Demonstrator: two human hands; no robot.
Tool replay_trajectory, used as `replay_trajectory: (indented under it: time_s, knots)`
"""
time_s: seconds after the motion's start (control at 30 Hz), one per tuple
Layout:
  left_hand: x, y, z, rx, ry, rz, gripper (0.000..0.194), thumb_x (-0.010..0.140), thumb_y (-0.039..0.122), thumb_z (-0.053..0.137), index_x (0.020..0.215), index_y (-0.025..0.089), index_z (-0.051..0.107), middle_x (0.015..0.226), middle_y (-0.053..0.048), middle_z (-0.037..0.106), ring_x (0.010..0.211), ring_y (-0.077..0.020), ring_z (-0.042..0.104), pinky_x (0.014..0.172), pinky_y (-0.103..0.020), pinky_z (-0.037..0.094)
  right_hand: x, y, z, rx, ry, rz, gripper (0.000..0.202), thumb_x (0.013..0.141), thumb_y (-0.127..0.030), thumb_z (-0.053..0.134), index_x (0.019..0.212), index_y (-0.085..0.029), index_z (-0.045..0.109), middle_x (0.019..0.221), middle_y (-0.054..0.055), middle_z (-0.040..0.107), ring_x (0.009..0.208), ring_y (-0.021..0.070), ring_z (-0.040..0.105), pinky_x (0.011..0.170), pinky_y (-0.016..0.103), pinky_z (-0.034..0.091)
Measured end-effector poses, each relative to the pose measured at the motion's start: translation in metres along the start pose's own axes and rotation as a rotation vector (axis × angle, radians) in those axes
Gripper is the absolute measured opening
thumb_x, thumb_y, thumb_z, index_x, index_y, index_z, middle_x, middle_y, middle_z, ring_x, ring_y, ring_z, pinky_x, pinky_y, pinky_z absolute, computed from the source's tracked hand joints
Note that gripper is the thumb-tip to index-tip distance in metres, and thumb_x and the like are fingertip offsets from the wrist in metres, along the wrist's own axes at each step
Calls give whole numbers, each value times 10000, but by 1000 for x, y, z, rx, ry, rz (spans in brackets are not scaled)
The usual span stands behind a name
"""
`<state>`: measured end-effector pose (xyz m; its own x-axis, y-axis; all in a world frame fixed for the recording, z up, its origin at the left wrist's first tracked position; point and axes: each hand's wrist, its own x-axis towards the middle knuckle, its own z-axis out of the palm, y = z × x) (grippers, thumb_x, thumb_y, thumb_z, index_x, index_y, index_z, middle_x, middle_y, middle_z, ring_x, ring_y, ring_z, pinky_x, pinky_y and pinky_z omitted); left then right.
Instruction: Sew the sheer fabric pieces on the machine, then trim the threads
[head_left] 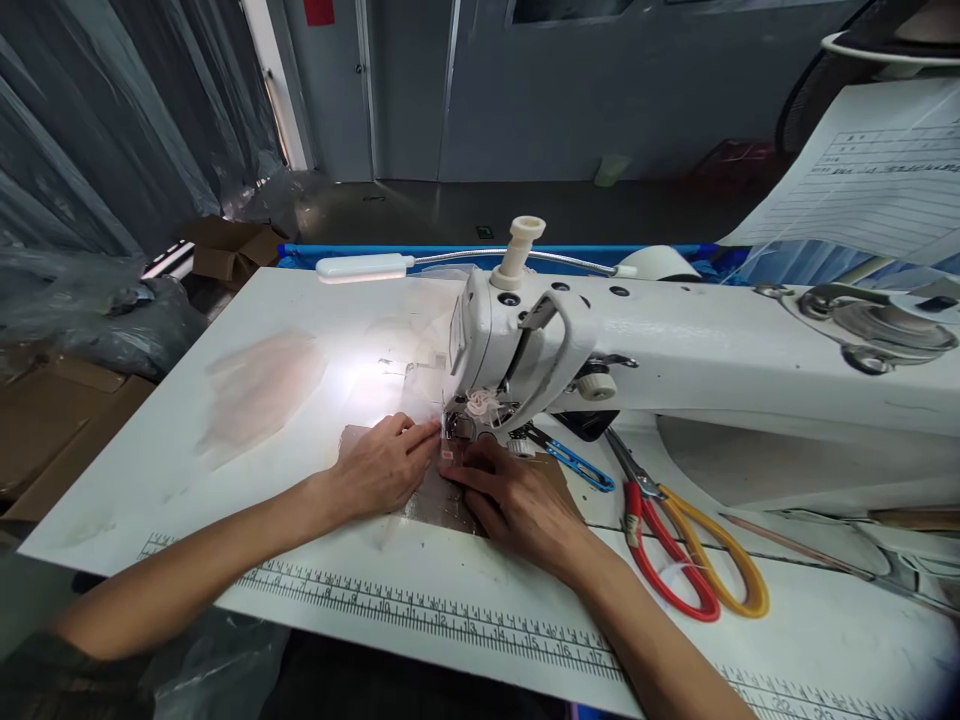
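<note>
A white sewing machine (555, 330) stands on the table, its needle area just past my fingertips. Sheer, pale fabric (431, 500) lies under the presser foot, over a brownish plate. My left hand (390, 462) rests on the fabric left of the needle, with its fingers close together and their tips pinching the edge. On the right, my right hand (517, 495) has its fingers bent, thumb and index gripping the fabric near a small red-and-white mark (447, 455). The fabric edge between the fingertips is partly hidden.
Red-and-yellow-handled scissors (694, 550) and blue thread snips (577, 462) lie right of my hands. Another sheer piece (262, 385) lies at left. A printed ruler (420, 610) runs along the front edge. A lamp (364, 268) stretches behind; cardboard boxes (67, 420) stand left.
</note>
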<state>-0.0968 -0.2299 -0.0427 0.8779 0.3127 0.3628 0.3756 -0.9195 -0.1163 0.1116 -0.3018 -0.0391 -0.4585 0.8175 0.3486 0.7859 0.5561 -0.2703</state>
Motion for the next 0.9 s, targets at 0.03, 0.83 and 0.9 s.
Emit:
replay_trajectory:
  time_s: [0.03, 0.83, 0.9]
  knots:
    - [-1, 0, 2, -5, 7, 0, 309, 929, 131, 373, 1170, 42, 543, 1224, -187, 591, 827, -213, 550, 684, -359, 457, 0, 0, 0, -5, -1, 0, 325, 843, -142, 521, 1080, -252, 715, 1000, 94, 653, 789, 189, 634, 652, 300, 519]
    - [3, -6, -2, -121, -77, -153, 359, 970, 254, 337, 1243, 131, 535, 1313, -117, 560, 991, -263, 522, 849, -484, 363, 1, -4, 5, -58, -15, 7, 353, 868, -106, 459, 1150, -192, 652, 1021, 136, 621, 828, 208, 623, 692, 361, 580]
    - [3, -12, 0, -174, -98, -138, 363, 972, 263, 329, 1245, 136, 532, 1331, -112, 549, 1017, -267, 511, 866, -498, 353, 1, -5, 6, -81, -13, 10, 350, 860, -100, 466, 1146, -179, 652, 1013, 143, 621, 826, 216, 624, 686, 361, 580]
